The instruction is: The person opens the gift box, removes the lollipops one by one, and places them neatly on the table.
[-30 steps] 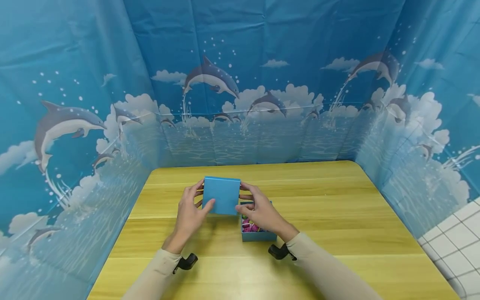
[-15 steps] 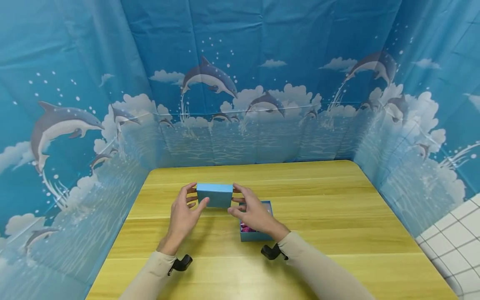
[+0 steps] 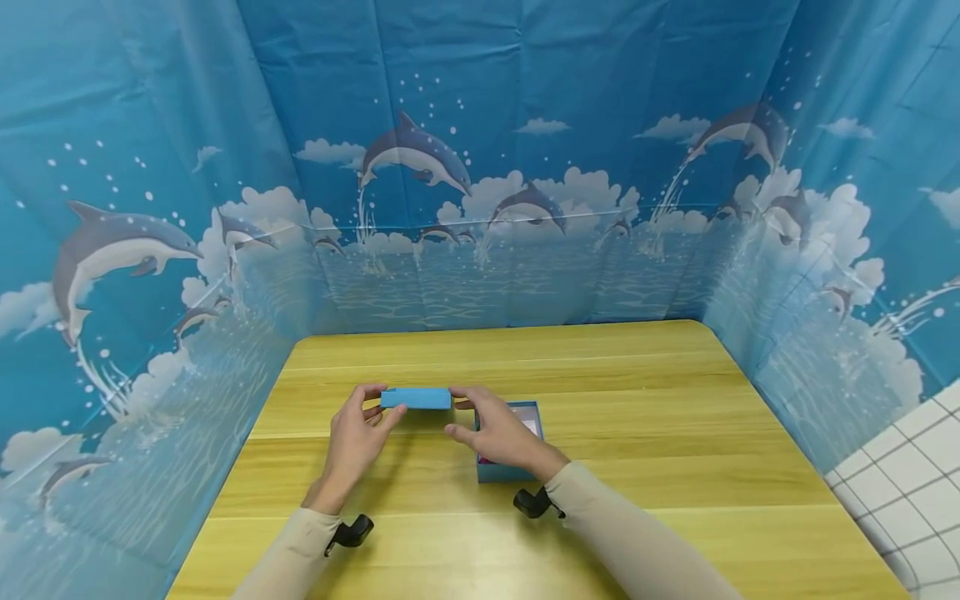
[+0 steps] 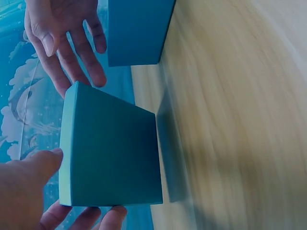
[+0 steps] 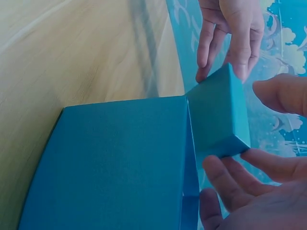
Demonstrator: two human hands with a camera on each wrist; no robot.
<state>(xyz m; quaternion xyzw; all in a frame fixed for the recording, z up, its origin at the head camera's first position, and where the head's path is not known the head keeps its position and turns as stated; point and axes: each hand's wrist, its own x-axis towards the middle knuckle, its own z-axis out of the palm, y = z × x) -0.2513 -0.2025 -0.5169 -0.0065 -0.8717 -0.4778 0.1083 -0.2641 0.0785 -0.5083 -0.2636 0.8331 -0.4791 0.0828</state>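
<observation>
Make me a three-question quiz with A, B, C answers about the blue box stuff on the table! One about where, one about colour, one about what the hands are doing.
1. Where is the open box compared with the lid?
A. To the lid's right, under the right hand
B. Far off at the table's back edge
C. On the floor

2. What colour is the lid?
A. Red
B. Blue
C. White

3. How is the lid held?
A. It lies alone, untouched
B. One hand carries it high over the head
C. Left hand and right hand hold its two ends

Answers: 1 A, the head view shows the box just right of the lid, partly behind the right hand. 2 B, every view shows it blue. 3 C, fingers of both hands sit on opposite ends.
</observation>
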